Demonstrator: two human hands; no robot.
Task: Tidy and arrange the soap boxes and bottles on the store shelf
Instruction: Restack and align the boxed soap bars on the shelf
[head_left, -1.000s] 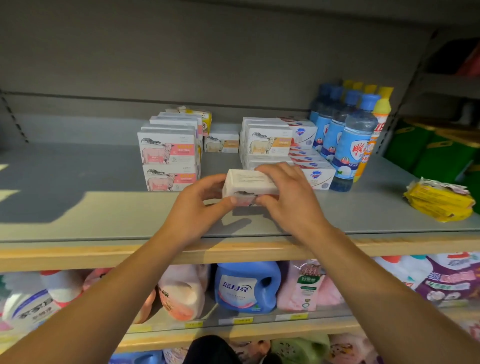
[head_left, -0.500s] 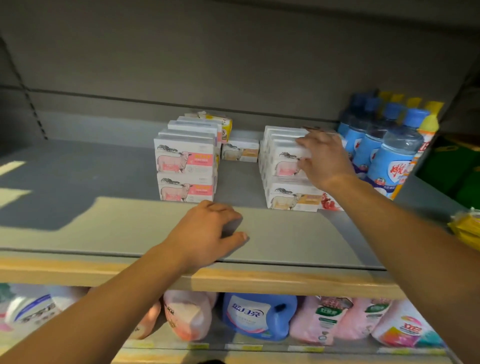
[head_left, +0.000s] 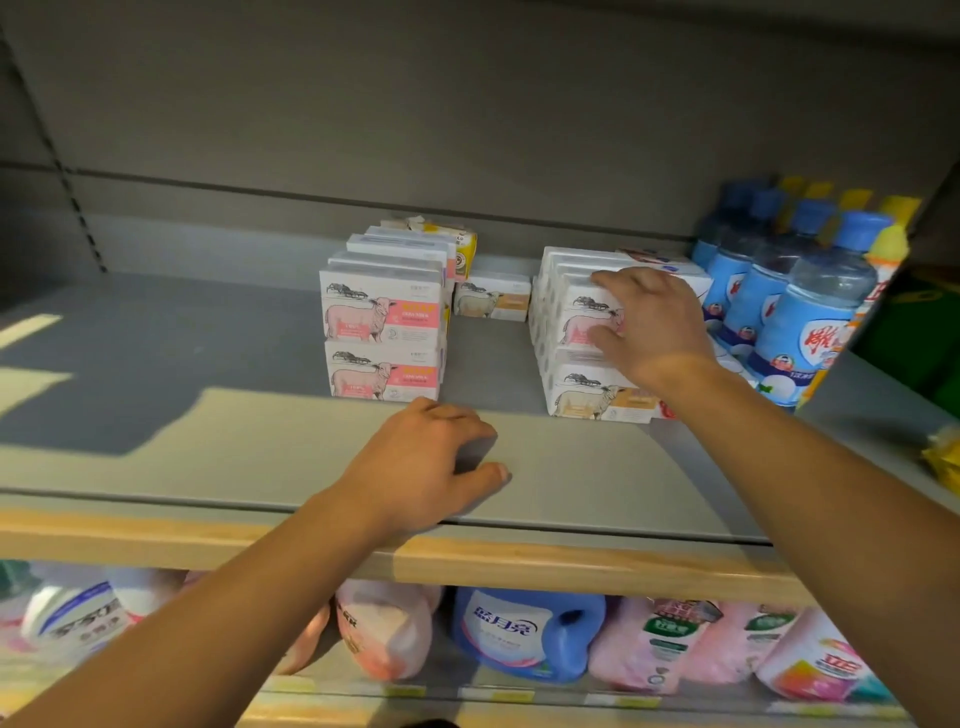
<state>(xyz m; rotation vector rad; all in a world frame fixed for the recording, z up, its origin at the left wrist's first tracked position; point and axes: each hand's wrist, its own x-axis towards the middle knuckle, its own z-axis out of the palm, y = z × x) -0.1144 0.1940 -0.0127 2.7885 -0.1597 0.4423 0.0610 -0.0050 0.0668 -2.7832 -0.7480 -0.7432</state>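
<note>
— Your left hand (head_left: 426, 457) lies palm down on the grey metal shelf (head_left: 208, 452) near its front edge, fingers curled loosely, thumb out to the right, holding nothing. Is that right?

— Yes. And your right hand (head_left: 652, 325) is spread over the upper white cardboard soap box with a pink sheep (head_left: 582, 319) on the right stack, fingers along its top, thumb under its front face. Whether you are gripping it or only pressing on it, I cannot tell.

— What is beneath that box?

— One white cardboard box with a tan sheep (head_left: 597, 397), flat on the shelf, touching it from below. More white boxes stand in rows behind.

— And to the left?

— Two pink-sheep boxes stacked at the front of the left pile (head_left: 382, 338), further rows behind them, and a yellow-sided box (head_left: 462, 252) at the far end. A single tan-sheep box (head_left: 491, 297) sits alone between the piles, further back.

— The bottles?

— Clear plastic bottles with blue caps and blue labels (head_left: 810, 332) stand just right of your right hand; I count at least four, with yellow-capped ones (head_left: 896, 208) behind. Below, the lower shelf holds a blue plastic jug (head_left: 524, 634) among soft pink refill pouches (head_left: 387, 629).
</note>
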